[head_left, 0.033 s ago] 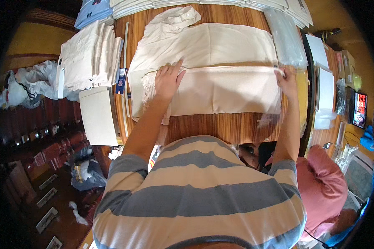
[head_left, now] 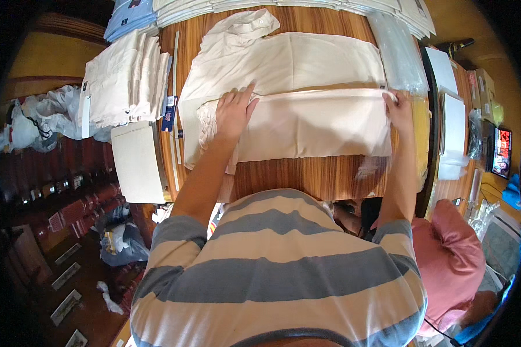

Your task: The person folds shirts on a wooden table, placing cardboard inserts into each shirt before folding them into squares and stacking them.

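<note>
A cream shirt lies spread sideways across the wooden table. Its collar end, with a small button, is bunched at the far left. The near side is folded over lengthwise, and a crumpled sleeve shows at the left of that fold. My left hand rests on the folded layer with its fingers stretched and slightly apart. At the shirt's right end my right hand pinches the corner of the folded edge between thumb and fingers. A small dark label shows on the cloth beside those fingertips.
Folded cream shirts are stacked at the left, above a pale board. Clear plastic sleeves lie at the right edge. More folded shirts line the far edge. A person in pink is close on my right.
My right hand has shifted very slightly, and the folded edge beside it has risen a little toward the far side. My left hand stays in place.
</note>
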Demonstrator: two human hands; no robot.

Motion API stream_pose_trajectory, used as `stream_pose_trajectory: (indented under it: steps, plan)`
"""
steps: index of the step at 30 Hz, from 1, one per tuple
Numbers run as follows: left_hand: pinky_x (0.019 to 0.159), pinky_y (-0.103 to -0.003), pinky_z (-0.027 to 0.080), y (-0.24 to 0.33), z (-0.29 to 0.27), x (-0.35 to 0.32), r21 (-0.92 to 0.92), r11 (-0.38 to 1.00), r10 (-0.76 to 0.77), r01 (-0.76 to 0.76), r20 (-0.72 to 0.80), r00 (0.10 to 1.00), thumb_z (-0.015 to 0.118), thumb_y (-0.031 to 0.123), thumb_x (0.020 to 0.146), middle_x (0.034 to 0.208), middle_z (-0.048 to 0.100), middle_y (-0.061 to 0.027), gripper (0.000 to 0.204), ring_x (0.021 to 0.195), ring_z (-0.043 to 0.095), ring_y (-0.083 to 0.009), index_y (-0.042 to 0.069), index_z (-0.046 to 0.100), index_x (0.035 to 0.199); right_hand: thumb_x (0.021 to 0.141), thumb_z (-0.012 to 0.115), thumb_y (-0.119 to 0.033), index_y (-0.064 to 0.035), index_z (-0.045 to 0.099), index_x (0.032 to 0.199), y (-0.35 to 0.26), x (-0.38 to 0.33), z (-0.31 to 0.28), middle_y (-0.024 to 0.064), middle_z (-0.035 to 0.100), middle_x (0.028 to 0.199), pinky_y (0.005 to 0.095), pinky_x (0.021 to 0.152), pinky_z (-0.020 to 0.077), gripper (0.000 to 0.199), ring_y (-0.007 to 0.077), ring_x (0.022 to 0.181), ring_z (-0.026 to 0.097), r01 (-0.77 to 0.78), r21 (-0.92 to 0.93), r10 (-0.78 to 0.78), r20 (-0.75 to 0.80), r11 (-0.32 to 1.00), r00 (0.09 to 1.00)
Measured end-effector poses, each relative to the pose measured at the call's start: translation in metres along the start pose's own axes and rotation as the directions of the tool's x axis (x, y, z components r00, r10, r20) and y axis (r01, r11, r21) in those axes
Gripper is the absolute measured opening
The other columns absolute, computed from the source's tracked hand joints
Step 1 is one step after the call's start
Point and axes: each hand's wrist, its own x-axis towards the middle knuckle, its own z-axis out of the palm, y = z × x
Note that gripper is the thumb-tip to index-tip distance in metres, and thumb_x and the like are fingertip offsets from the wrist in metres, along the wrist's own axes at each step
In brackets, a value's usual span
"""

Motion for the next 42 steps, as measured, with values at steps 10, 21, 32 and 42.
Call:
stream_pose_trajectory:
  steps: [10,21,32,42]
  plan:
    - [0.117,-0.049,0.041,0.021,-0.014,-0.006,0.121,0.991,0.061,-0.059,-0.011,0.998,0.068,0.027,0.101,0.148,0.062,-0.0063,0.037,0.14,0.054,-0.0314,0.016,0.068,0.137,0.106,0.056,-0.034,-0.0041,0.05,0.155,-0.047,-0.09,0.112,0.0209,0.048,0.162,0.0612,0.126,0.0273,0.058,0.0443,0.152,0.04,0.323,-0.554,-0.471,-0.144,0.767,0.871]
    - [0.129,-0.06,0.021,0.048,-0.02,-0.075,-0.068,0.978,0.21,-0.198,0.317,0.925,0.058,0.04,0.104,0.174,0.032,-0.0082,0.064,0.161,0.026,-0.0373,0.018,0.044,0.163,0.111,0.044,-0.051,-0.0185,0.036,0.168,0.053,-0.146,0.06,0.0098,0.028,0.176,0.0593,0.131,0.0117,0.066,0.0359,0.164,0.02,0.155,-0.581,-0.275,-0.123,0.799,0.954]
    - [0.129,-0.059,0.024,0.012,-0.121,-0.179,-0.344,0.937,0.131,-0.062,0.182,0.975,0.076,0.03,0.092,0.168,0.044,-0.0118,0.078,0.156,0.038,-0.0374,0.008,0.043,0.16,0.101,0.069,-0.013,-0.0006,0.068,0.124,-0.087,-0.232,0.114,0.0198,0.072,0.117,0.0438,0.09,0.0571,0.026,0.0332,0.104,0.07,0.564,-0.137,-0.567,0.017,0.815,0.824]
    - [0.135,-0.053,0.011,-0.09,-0.137,-0.238,-0.161,0.983,-0.002,0.086,0.464,0.886,0.09,0.039,0.079,0.172,0.037,-0.0062,0.111,0.163,0.025,-0.0252,0.015,0.029,0.168,0.102,0.064,-0.047,-0.0131,0.07,0.121,-0.207,-0.253,0.306,0.0144,0.076,0.109,0.048,0.077,0.0588,0.04,0.0366,0.093,0.074,0.952,0.166,-0.427,0.903,0.257,-0.043]
